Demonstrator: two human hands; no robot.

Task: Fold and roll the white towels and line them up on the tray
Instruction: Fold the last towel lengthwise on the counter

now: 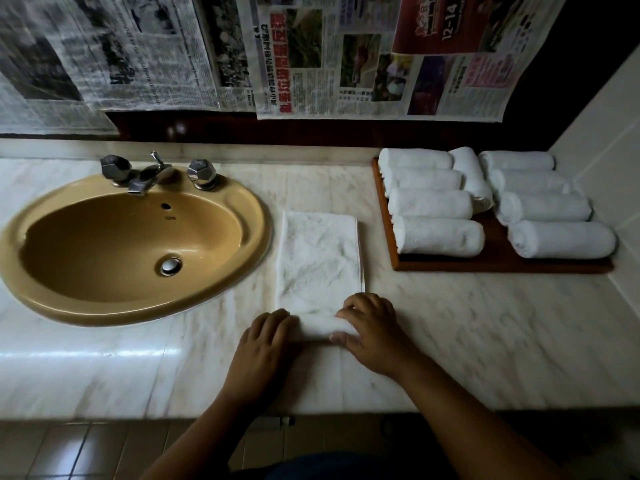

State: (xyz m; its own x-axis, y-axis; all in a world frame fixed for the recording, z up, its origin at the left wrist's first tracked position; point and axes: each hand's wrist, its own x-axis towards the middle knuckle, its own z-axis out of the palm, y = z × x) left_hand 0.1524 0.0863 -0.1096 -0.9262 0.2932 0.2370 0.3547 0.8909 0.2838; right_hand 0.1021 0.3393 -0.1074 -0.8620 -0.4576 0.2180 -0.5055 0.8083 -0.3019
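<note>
Marble counter [485, 323], head view. One white towel [320, 258] lies folded into a long strip between the sink [52, 237] and the wooden tray [502, 265], its near end turned up into a short roll at the counter's front. Left hand [265, 344] rests on the left end of that roll, fingers curled over the top; right hand [372, 329] covers the right end, fingers bent down onto the cloth with the thumb tucked at the near side. Both hands press on the roll rather than pinch it; hands apart from each other, with the bare middle of the roll showing between them. Judged stage: rolling just started, only the first turn or so made, most of the strip flat beyond the hands. On the tray: nine rolled towels [438, 237], four stacked front to back in a left column, four in a right column, one lying the other way between them toward the back (it breaks the line-up and may want turning). Front right roll overhangs the tray edge slightly. No loose unfolded towels visible elsewhere on the counter, so this strip looks like the last one in view. Left to do, as judged: finish the roll, carry it right, set it in line on the bare wood at the tray's front.
</note>
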